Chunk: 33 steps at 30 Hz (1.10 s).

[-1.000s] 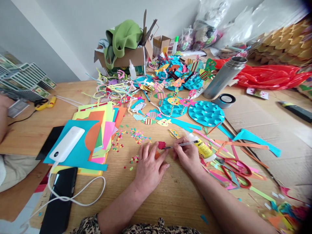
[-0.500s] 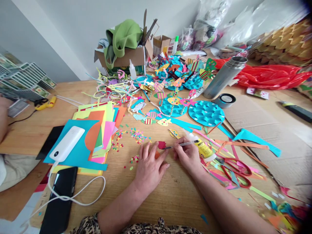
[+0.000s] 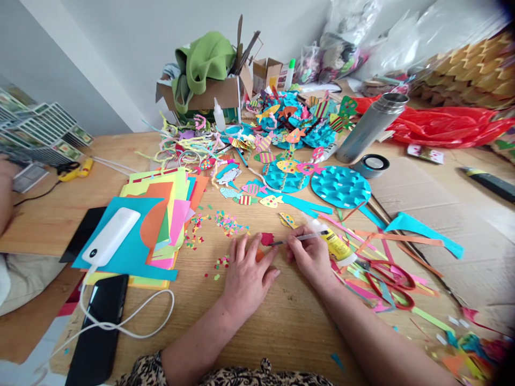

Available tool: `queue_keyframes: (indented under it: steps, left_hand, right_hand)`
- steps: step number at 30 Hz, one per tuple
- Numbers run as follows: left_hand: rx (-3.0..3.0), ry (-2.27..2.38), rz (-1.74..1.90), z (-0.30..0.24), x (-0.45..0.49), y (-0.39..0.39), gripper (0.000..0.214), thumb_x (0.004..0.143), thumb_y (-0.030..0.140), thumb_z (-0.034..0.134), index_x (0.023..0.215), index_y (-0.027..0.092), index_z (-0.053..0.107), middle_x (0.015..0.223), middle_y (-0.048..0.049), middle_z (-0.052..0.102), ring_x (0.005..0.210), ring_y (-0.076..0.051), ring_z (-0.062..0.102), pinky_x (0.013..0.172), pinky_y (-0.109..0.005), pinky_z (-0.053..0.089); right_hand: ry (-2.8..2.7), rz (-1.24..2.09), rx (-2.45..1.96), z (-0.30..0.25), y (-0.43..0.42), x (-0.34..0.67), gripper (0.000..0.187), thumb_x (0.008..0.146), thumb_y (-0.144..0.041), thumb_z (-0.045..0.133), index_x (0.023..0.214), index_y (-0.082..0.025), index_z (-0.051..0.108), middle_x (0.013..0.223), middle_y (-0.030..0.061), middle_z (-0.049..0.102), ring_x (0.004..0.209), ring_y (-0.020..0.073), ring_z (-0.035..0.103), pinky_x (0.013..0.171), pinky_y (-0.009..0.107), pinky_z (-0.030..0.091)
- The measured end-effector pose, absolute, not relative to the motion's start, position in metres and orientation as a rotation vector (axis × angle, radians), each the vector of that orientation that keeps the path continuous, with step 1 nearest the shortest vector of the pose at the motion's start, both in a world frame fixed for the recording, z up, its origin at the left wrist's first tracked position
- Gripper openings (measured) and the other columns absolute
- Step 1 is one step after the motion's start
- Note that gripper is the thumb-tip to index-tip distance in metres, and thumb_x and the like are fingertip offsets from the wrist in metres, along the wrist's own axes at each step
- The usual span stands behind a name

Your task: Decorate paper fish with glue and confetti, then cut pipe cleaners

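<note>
My left hand (image 3: 247, 281) lies flat on the table, fingers spread, holding down a small orange paper piece (image 3: 259, 255) that is mostly hidden under it. A dark red paper piece (image 3: 267, 238) shows just past its fingertips. My right hand (image 3: 309, 257) is closed on a slim greyish pen (image 3: 308, 236), its dark tip pointing left between the red piece and my left index finger. Beside the right hand, a yellow-labelled glue bottle (image 3: 338, 245) lies on its side. A yellow paper fish (image 3: 287, 219) lies just beyond the pen.
Paper confetti (image 3: 229, 222) lies left of the hands. Farther left are coloured sheets (image 3: 120, 225), a white power bank (image 3: 115, 236) and a phone (image 3: 98, 327). Red-handled scissors (image 3: 392, 284) rest among paper strips. A steel flask (image 3: 370, 128) stands behind blue discs (image 3: 340, 186). Another person's arm shows far left.
Both hands and the pen stay practically in place. The other person's leg at the far left has shifted slightly.
</note>
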<state>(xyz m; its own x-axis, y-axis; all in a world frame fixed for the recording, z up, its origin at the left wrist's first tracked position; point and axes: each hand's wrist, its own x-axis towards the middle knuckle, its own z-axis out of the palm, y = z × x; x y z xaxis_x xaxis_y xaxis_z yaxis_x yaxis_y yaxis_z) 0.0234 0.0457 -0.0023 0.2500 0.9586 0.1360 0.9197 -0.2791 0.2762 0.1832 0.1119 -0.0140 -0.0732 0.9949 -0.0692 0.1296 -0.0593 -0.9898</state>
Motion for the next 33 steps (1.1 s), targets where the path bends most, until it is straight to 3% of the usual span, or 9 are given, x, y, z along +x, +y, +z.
queue_keyframes:
  steps: [6,12,17,20,25,33]
  left_hand:
    - [2.366,1.795,0.423,-0.003,0.023,0.045,0.045,0.090,0.043,0.056,0.134,0.036,0.053,0.148,-0.0048,0.040,0.134,-0.036,0.032,0.111,-0.063,0.029]
    - [2.386,1.788,0.442,-0.004,0.023,0.046,0.047,0.089,0.042,0.058,0.135,0.036,0.051,0.147,-0.0059,0.041,0.134,-0.036,0.034,0.109,-0.064,0.030]
    - [2.400,1.798,0.461,-0.004,0.023,0.046,0.050,0.088,0.041,0.060,0.137,0.034,0.050,0.146,-0.0069,0.044,0.132,-0.037,0.037,0.108,-0.064,0.032]
    - [2.390,1.799,0.480,-0.005,0.023,0.046,0.059,0.088,0.039,0.061,0.143,0.028,0.042,0.146,-0.0080,0.045,0.132,-0.038,0.038,0.108,-0.063,0.031]
    - [2.364,1.817,0.596,-0.009,0.023,0.046,0.056,0.089,0.034,0.059,0.138,0.012,0.043,0.142,-0.0139,0.049,0.130,-0.037,0.040,0.109,-0.061,0.033]
    - [2.351,1.792,0.918,-0.016,0.021,0.049,0.040,0.090,0.026,0.056,0.128,0.013,0.048,0.130,-0.0160,0.057,0.126,-0.034,0.045,0.105,-0.058,0.040]
  right_hand:
    - [-1.310,1.225,-1.289,-0.013,0.110,0.184,0.021,0.084,-0.036,0.059,0.072,-0.022,0.049,0.049,-0.0053,0.052,0.036,0.0114,0.050,0.037,0.023,0.038]
    - [-1.229,1.047,-1.149,-0.014,0.107,0.183,0.022,0.090,-0.038,0.057,0.078,-0.020,0.054,0.063,-0.0024,0.058,0.044,0.0107,0.053,0.041,0.024,0.043]
    - [-1.316,0.861,-1.065,-0.015,0.104,0.181,0.017,0.098,-0.032,0.047,0.104,-0.022,0.059,0.075,-0.0002,0.062,0.064,0.0134,0.061,0.063,0.029,0.050]
    - [-1.443,0.751,-1.066,-0.015,0.102,0.180,0.020,0.100,-0.026,0.043,0.110,-0.023,0.059,0.080,0.0012,0.067,0.075,0.0150,0.064,0.077,0.033,0.049]
    - [-1.676,0.559,-1.054,-0.016,0.104,0.181,0.016,0.097,-0.020,0.046,0.107,-0.023,0.058,0.082,0.0018,0.070,0.080,0.0172,0.064,0.080,0.033,0.047]
    - [-2.105,0.265,-1.054,-0.012,0.108,0.174,0.017,0.097,-0.018,0.042,0.093,-0.020,0.058,0.081,0.0060,0.069,0.075,0.0201,0.062,0.072,0.035,0.044]
